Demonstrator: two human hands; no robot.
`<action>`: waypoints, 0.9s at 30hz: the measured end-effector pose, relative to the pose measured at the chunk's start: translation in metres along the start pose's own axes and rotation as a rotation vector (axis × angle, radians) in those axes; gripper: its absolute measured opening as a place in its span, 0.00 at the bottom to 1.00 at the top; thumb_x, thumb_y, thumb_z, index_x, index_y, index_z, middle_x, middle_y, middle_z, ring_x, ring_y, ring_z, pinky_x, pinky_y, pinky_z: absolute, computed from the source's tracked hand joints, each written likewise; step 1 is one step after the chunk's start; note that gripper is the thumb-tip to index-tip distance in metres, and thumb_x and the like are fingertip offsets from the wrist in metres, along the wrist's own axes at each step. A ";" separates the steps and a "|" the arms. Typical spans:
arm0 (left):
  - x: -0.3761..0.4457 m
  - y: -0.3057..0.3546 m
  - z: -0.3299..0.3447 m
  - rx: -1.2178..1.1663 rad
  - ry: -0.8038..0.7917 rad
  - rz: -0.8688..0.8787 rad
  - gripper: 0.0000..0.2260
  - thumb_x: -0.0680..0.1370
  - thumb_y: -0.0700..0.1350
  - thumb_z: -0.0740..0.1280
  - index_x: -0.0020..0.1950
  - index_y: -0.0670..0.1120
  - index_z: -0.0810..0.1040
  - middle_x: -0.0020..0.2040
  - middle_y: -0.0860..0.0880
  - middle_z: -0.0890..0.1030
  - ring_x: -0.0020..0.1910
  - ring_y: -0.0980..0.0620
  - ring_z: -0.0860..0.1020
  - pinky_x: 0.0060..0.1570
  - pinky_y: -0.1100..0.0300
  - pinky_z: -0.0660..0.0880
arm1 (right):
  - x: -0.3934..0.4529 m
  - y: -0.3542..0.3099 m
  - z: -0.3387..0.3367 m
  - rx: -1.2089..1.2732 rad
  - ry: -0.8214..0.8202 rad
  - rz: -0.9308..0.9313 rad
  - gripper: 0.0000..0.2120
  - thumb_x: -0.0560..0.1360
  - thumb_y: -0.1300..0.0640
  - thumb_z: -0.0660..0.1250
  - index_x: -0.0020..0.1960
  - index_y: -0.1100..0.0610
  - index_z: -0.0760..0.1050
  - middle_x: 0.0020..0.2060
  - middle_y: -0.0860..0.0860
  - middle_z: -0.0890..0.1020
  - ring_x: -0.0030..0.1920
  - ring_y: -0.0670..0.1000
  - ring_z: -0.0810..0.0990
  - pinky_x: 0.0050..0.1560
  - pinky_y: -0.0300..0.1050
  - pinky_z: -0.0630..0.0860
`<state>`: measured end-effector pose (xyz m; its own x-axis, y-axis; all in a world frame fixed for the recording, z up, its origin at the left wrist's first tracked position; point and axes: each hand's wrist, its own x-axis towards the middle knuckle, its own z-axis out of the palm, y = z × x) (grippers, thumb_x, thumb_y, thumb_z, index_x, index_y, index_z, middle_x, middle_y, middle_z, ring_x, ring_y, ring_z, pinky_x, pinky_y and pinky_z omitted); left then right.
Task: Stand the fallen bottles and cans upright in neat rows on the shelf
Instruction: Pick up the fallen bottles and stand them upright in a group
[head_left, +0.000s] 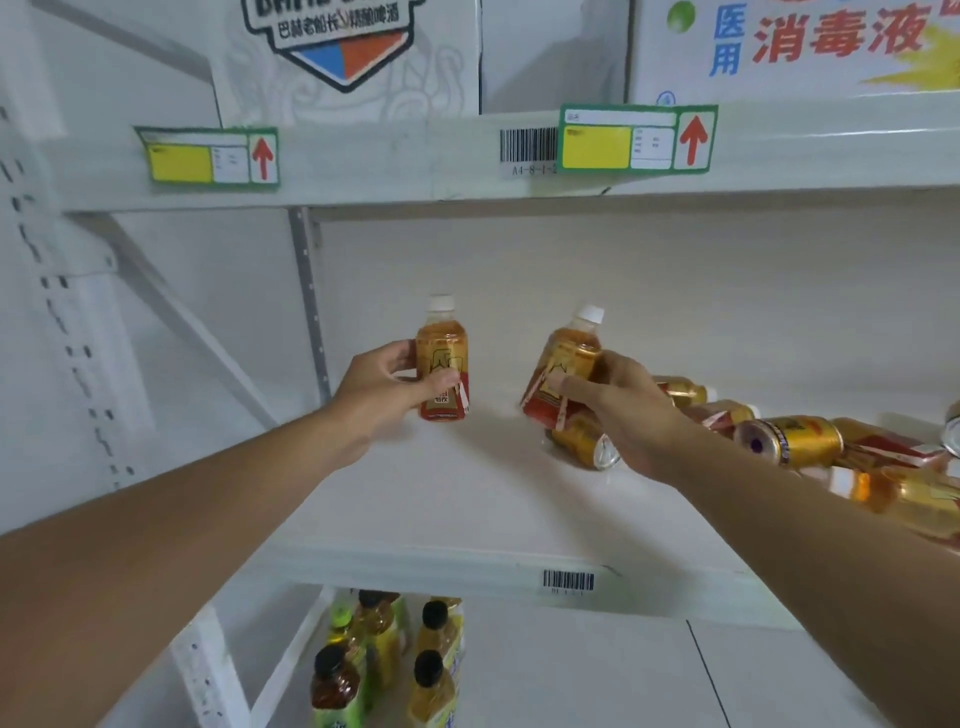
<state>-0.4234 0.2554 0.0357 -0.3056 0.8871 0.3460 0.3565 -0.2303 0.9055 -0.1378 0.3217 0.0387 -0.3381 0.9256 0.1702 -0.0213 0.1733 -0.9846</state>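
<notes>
Barely started, judging by the layout. Gripped in the left hand (387, 387), fingers and thumb curled round its label: one white-capped tea bottle (441, 358), held vertical at the far left of the middle shelf (467, 499), base at or just above the white board; contact with the shelf could not be told. Clasped in the right hand (618, 410), fingers wrapped round its lower body: a second tea bottle (563, 369) of the same kind, tilted with cap leaning right and away, not yet upright, just right of the first with a gap between. Lay directly beneath that tilted bottle, on its side, silver end facing near: a gold can (587, 441). Sprawled further right, well apart from the left-hand bottle: a heap of fallen stock, among it a gold can with a purple-marked end (789, 439), fallen tea bottles (685, 392) behind the right wrist, and one more bottle (904, 493) lying near the right forearm. No row formed anywhere on this shelf so far; at most one bottle about to be placed, one being righted. Remained to do: nearly everything, namely all cans and the rest of the bottles. Stood already on the lower shelf, at near left: dark-capped drink bottles (431, 670), apparently separate stock. Sat above: cartons (353, 57) and yellow shelf tags (636, 139).
</notes>
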 end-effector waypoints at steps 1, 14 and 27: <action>-0.003 -0.003 -0.008 0.017 0.009 -0.001 0.26 0.66 0.58 0.85 0.62 0.56 0.86 0.58 0.59 0.87 0.60 0.60 0.84 0.67 0.50 0.80 | 0.005 0.002 0.008 -0.013 -0.020 -0.011 0.20 0.79 0.57 0.76 0.68 0.57 0.76 0.60 0.58 0.85 0.57 0.61 0.87 0.60 0.67 0.82; 0.019 -0.059 -0.065 0.062 0.085 -0.070 0.27 0.75 0.44 0.82 0.73 0.49 0.80 0.69 0.48 0.82 0.71 0.49 0.78 0.72 0.45 0.76 | 0.076 0.041 0.124 -0.247 -0.194 -0.070 0.23 0.83 0.59 0.70 0.74 0.55 0.66 0.60 0.52 0.79 0.59 0.52 0.81 0.49 0.45 0.80; 0.069 -0.125 -0.072 -0.031 0.040 -0.090 0.20 0.78 0.39 0.79 0.66 0.56 0.80 0.61 0.53 0.86 0.61 0.55 0.84 0.63 0.52 0.82 | 0.135 0.080 0.187 -0.234 -0.177 -0.025 0.24 0.83 0.63 0.68 0.75 0.54 0.64 0.63 0.53 0.79 0.65 0.56 0.80 0.67 0.63 0.79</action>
<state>-0.5530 0.3167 -0.0362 -0.3707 0.8880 0.2720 0.2991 -0.1631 0.9402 -0.3606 0.3974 -0.0248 -0.4997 0.8505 0.1643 0.1790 0.2869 -0.9411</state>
